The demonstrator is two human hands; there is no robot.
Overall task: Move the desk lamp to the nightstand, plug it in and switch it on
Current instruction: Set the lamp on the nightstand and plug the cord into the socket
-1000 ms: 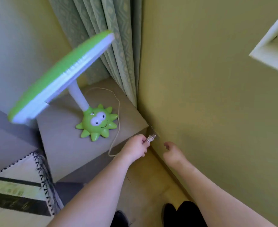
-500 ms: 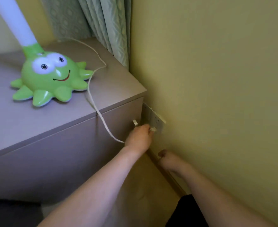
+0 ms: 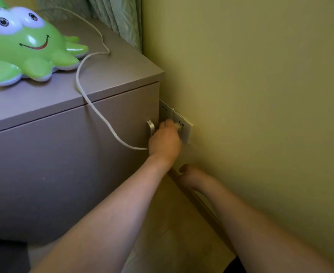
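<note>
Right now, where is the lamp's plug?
In the left hand, pressed against the wall socket beside the nightstand, right of its drawer handle.

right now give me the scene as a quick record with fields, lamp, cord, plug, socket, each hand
lamp: green cartoon lamp base stands on the nightstand; its head is out of frame
cord: white cord runs off the nightstand's front edge and down to the left hand
plug: plug pinched in the left hand, pressed at the socket; whether it is fully seated cannot be told
socket: white wall socket low on the wall beside the nightstand
right hand: right hand low near the skirting, holding nothing visible
lamp lit: cannot tell
</note>
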